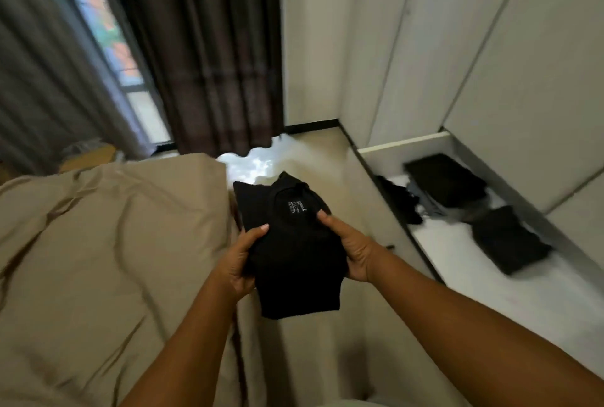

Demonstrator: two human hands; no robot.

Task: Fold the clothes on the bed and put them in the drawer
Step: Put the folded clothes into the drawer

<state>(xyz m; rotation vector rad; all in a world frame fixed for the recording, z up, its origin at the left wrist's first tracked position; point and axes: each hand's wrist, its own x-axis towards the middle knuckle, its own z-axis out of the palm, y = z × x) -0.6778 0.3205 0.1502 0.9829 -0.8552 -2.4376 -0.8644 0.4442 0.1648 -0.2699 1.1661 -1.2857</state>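
Note:
A folded black T-shirt with its neck label facing up is held in the air between the bed and the wardrobe. My left hand grips its left edge and my right hand grips its right edge, thumbs on top. The bed with a beige cover lies to the left. The open white drawer is on the right at floor level. Inside it lie two folded black garments and a loose dark item.
White wardrobe doors rise above the drawer. Dark brown curtains and a window are at the back. A strip of pale floor runs between bed and drawer.

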